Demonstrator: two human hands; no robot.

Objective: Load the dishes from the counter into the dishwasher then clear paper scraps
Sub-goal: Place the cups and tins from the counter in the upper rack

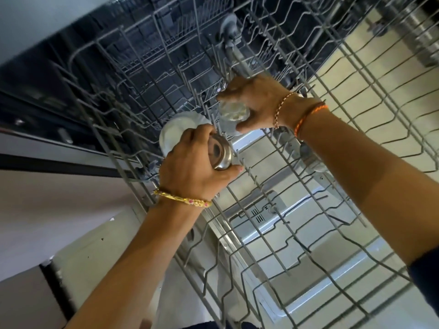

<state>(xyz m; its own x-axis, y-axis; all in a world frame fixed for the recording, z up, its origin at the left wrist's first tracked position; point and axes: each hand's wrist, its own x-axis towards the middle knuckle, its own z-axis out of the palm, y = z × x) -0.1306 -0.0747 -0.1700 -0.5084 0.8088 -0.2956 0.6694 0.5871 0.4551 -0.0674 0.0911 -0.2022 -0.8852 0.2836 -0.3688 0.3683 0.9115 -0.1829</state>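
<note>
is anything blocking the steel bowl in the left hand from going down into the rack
Nothing visible blocks it. The left hand holds the steel bowl right over the rack, whose tines just below and to its right look bare. The right hand holds a glass bowl farther back, out of the way.

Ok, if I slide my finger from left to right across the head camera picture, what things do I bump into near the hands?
White plate → left hand → steel bowl → clear glass → right hand → orange thread band.

A home kitchen — open dishwasher [273,233], wire rack [320,162] pulled out.
</note>
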